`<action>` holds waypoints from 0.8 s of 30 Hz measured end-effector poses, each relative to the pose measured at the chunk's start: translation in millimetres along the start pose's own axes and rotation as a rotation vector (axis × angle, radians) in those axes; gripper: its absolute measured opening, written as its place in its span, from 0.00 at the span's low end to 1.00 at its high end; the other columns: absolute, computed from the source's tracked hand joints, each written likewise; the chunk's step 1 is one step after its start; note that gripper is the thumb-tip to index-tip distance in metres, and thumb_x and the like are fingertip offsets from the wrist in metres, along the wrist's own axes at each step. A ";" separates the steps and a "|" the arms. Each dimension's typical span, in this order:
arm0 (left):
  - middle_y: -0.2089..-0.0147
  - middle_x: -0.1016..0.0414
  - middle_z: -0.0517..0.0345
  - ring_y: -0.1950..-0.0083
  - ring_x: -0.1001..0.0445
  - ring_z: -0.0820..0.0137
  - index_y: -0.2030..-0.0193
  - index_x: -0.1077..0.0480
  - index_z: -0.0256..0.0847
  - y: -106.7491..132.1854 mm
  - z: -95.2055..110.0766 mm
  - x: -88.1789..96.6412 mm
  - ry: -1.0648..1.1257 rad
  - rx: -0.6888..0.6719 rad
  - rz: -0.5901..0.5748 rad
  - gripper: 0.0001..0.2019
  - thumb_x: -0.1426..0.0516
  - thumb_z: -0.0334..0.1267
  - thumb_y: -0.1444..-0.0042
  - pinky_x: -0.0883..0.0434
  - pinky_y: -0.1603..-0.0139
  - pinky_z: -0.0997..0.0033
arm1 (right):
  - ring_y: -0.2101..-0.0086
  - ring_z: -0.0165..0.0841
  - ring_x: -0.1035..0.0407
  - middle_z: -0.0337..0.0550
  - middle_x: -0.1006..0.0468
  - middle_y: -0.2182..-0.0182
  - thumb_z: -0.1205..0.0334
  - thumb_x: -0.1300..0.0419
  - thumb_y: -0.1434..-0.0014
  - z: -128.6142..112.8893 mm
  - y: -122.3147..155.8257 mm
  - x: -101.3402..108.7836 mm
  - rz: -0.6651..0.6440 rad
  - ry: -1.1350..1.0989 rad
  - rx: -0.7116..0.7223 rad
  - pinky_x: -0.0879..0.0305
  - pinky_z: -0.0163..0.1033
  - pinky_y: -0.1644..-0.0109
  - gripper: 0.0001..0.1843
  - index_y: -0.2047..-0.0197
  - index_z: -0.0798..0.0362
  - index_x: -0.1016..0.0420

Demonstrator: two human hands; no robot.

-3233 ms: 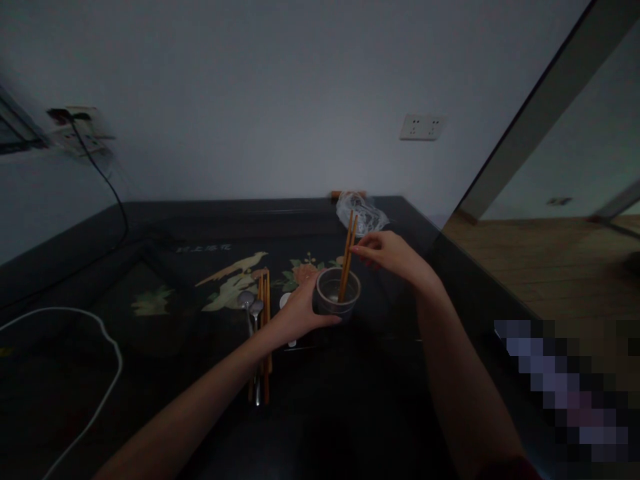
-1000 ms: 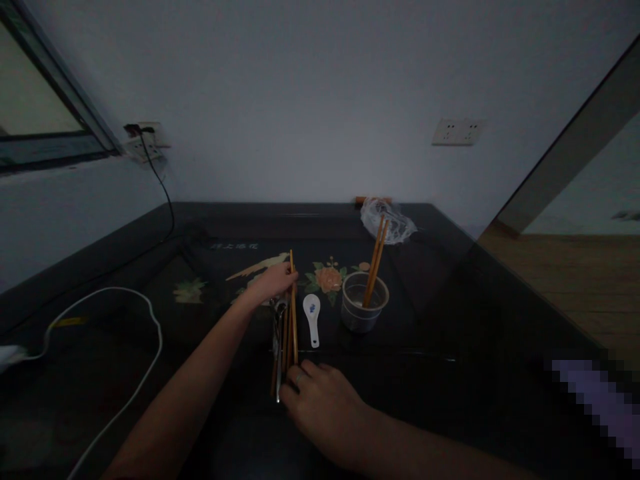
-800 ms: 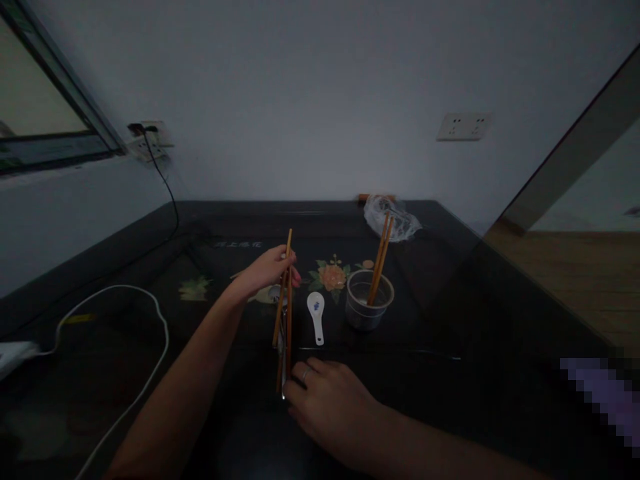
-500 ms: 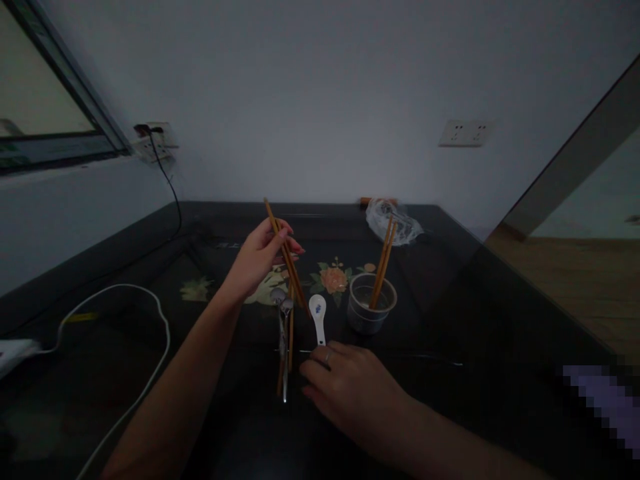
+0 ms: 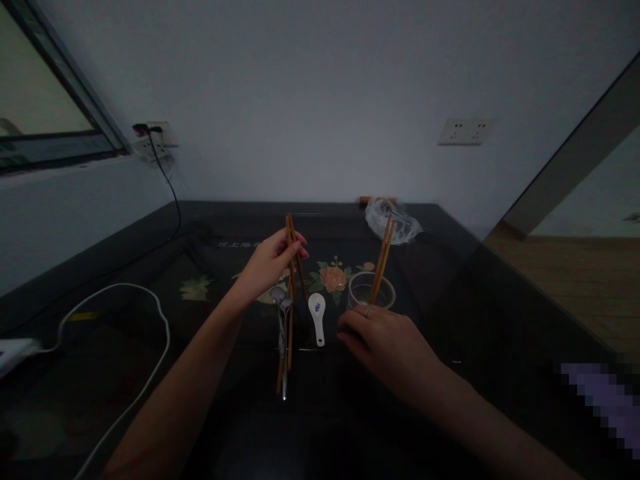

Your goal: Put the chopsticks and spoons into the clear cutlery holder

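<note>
Two wooden chopsticks (image 5: 301, 277) are pinched in my left hand (image 5: 270, 261), tilted with their upper ends crossing near the fingertips. Just below lie metal spoons (image 5: 283, 333) alongside more chopsticks (image 5: 279, 379) on the dark table. A white ceramic spoon (image 5: 317, 317) with a blue mark rests between my hands, bowl end away from me. My right hand (image 5: 383, 337), a ring on one finger, is in front of a clear plastic cup (image 5: 394, 293) and hides its lower part. Its fingers are loosely bent, thumb apart. Inside the cup a pair of chopsticks (image 5: 383, 257) leans.
Behind the cup lies a crumpled clear plastic bag (image 5: 393, 223). A white cable (image 5: 160, 313) curves across the left of the table (image 5: 480, 300). A black cord (image 5: 173, 193) hangs from the wall socket. A pixelated purple patch (image 5: 603, 400) is at the right.
My right hand has moved right from the ceramic spoon's handle to the cup's front, uncovering the spoon. My left hand has shifted slightly right and its chopsticks have turned more upright.
</note>
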State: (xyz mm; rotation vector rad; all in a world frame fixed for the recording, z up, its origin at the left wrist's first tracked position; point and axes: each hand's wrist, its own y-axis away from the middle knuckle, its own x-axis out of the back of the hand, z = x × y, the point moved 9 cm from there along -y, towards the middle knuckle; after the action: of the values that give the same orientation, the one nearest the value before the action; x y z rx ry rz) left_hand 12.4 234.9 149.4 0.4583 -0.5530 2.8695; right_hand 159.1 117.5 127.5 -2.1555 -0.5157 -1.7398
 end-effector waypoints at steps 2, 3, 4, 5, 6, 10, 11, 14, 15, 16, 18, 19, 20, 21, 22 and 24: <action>0.65 0.25 0.54 0.64 0.24 0.66 0.62 0.34 0.39 -0.6 -11.0 -3.4 -0.026 0.039 -0.042 0.09 0.46 0.43 0.43 0.26 0.64 0.66 | 0.63 0.37 0.26 0.44 0.21 0.64 0.66 0.43 0.38 -3.6 -0.4 -2.5 -0.001 -0.031 0.014 0.33 0.39 0.63 0.05 0.61 0.53 0.25; 0.64 0.25 0.54 0.63 0.24 0.65 0.63 0.34 0.39 -0.9 -15.3 -2.7 -0.038 0.053 -0.045 0.09 0.46 0.43 0.43 0.27 0.64 0.65 | 0.63 0.37 0.26 0.44 0.21 0.64 0.66 0.43 0.38 -6.0 -1.3 -4.1 0.002 -0.056 0.028 0.33 0.39 0.62 0.05 0.61 0.53 0.25; 0.64 0.24 0.53 0.63 0.24 0.65 0.63 0.34 0.39 -1.2 -18.5 -1.1 -0.056 0.064 -0.042 0.10 0.46 0.44 0.43 0.27 0.64 0.65 | 0.62 0.37 0.26 0.44 0.21 0.63 0.67 0.44 0.38 -8.9 -3.2 -6.0 0.008 -0.088 0.045 0.33 0.40 0.61 0.06 0.60 0.54 0.25; 0.64 0.24 0.53 0.63 0.24 0.64 0.63 0.34 0.39 -1.5 -20.6 0.7 -0.084 0.069 -0.041 0.10 0.47 0.45 0.43 0.27 0.64 0.65 | 0.61 0.37 0.26 0.44 0.21 0.62 0.67 0.44 0.38 -11.9 -6.4 -8.0 0.017 -0.123 0.061 0.33 0.40 0.59 0.07 0.59 0.54 0.25; 0.64 0.24 0.52 0.63 0.24 0.64 0.63 0.33 0.39 -1.8 -21.4 2.2 -0.131 0.067 -0.046 0.11 0.47 0.45 0.43 0.28 0.63 0.65 | 0.60 0.37 0.26 0.45 0.21 0.61 0.67 0.44 0.38 -14.7 -11.0 -10.3 0.029 -0.158 0.069 0.33 0.40 0.58 0.07 0.57 0.54 0.25; 0.64 0.23 0.52 0.61 0.25 0.62 0.65 0.29 0.38 -2.4 -14.7 6.5 -0.402 0.014 -0.063 0.12 0.47 0.45 0.43 0.30 0.59 0.64 | 0.55 0.40 0.27 0.51 0.22 0.55 0.68 0.45 0.37 -18.3 -41.9 -17.3 0.109 -0.223 -0.015 0.33 0.42 0.53 0.16 0.46 0.58 0.30; 0.65 0.23 0.52 0.62 0.25 0.63 0.66 0.28 0.38 -2.2 -12.0 7.6 -0.450 0.007 -0.058 0.12 0.47 0.44 0.43 0.31 0.60 0.65 | 0.54 0.41 0.27 0.52 0.23 0.53 0.68 0.46 0.37 -18.5 -50.1 -17.6 0.135 -0.223 -0.048 0.33 0.43 0.52 0.18 0.44 0.59 0.32; 0.68 0.23 0.54 0.66 0.25 0.64 0.68 0.27 0.38 -0.3 -2.9 8.6 -0.509 0.003 -0.061 0.13 0.47 0.44 0.43 0.32 0.65 0.68 | 0.53 0.42 0.27 0.54 0.24 0.51 0.68 0.46 0.37 -20.3 -66.0 -13.5 0.210 -0.233 -0.109 0.34 0.44 0.51 0.23 0.39 0.60 0.37; 0.69 0.23 0.54 0.66 0.25 0.65 0.68 0.27 0.38 0.9 1.3 9.0 -0.517 -0.002 -0.064 0.12 0.47 0.43 0.43 0.32 0.66 0.69 | 0.54 0.41 0.27 0.53 0.24 0.51 0.68 0.46 0.37 -21.2 -67.1 -9.7 0.236 -0.243 -0.104 0.34 0.43 0.51 0.23 0.39 0.59 0.37; 0.69 0.23 0.55 0.67 0.25 0.65 0.68 0.27 0.38 2.4 6.7 10.5 -0.524 -0.011 -0.056 0.12 0.46 0.43 0.43 0.32 0.66 0.70 | 0.55 0.39 0.27 0.52 0.23 0.51 0.68 0.46 0.37 -22.0 -65.9 -4.2 0.263 -0.254 -0.083 0.34 0.42 0.51 0.22 0.40 0.58 0.35; 0.69 0.22 0.55 0.67 0.25 0.65 0.68 0.26 0.38 6.2 21.0 17.4 -0.536 -0.047 -0.003 0.10 0.44 0.42 0.44 0.31 0.66 0.69 | 0.58 0.37 0.26 0.49 0.22 0.54 0.68 0.45 0.38 -18.3 -56.1 11.8 0.322 -0.269 -0.035 0.34 0.40 0.53 0.17 0.46 0.56 0.29; 0.68 0.22 0.55 0.67 0.25 0.65 0.67 0.26 0.39 9.0 29.9 21.9 -0.536 -0.074 0.036 0.10 0.44 0.42 0.44 0.30 0.65 0.69 | 0.59 0.36 0.26 0.47 0.21 0.57 0.68 0.45 0.38 -12.2 -48.3 22.0 0.351 -0.268 -0.025 0.34 0.38 0.55 0.13 0.51 0.55 0.26; 0.67 0.22 0.55 0.66 0.25 0.64 0.66 0.26 0.39 12.4 39.5 26.8 -0.527 -0.105 0.079 0.09 0.43 0.42 0.44 0.29 0.64 0.68 | 0.62 0.35 0.26 0.45 0.19 0.61 0.67 0.45 0.38 -1.9 -39.4 32.8 0.378 -0.259 -0.042 0.34 0.37 0.57 0.10 0.56 0.53 0.23; 0.66 0.22 0.55 0.65 0.24 0.64 0.65 0.26 0.39 16.4 49.6 31.6 -0.512 -0.140 0.125 0.09 0.43 0.42 0.43 0.28 0.62 0.67 | 0.64 0.35 0.25 0.43 0.19 0.64 0.65 0.44 0.38 12.3 -30.3 42.4 0.385 -0.239 -0.090 0.35 0.37 0.61 0.09 0.59 0.52 0.22; 0.64 0.22 0.55 0.63 0.24 0.63 0.64 0.26 0.40 21.1 59.4 36.0 -0.489 -0.173 0.169 0.09 0.43 0.42 0.43 0.28 0.60 0.66 | 0.66 0.35 0.26 0.42 0.19 0.67 0.63 0.44 0.38 28.7 -20.6 52.8 0.401 -0.208 -0.151 0.36 0.37 0.64 0.09 0.62 0.52 0.22; 0.62 0.22 0.55 0.61 0.24 0.63 0.63 0.26 0.41 31.2 76.8 42.4 -0.430 -0.227 0.249 0.08 0.43 0.42 0.43 0.27 0.56 0.65 | 0.68 0.36 0.26 0.42 0.19 0.69 0.61 0.43 0.39 62.1 -4.0 66.7 0.370 -0.134 -0.272 0.37 0.37 0.66 0.09 0.63 0.51 0.21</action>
State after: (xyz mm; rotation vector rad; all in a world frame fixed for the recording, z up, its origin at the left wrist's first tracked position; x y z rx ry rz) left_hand -14.3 181.7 221.0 1.0422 -1.0598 2.8864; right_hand 223.5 155.0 180.1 -2.3747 0.0979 -1.5384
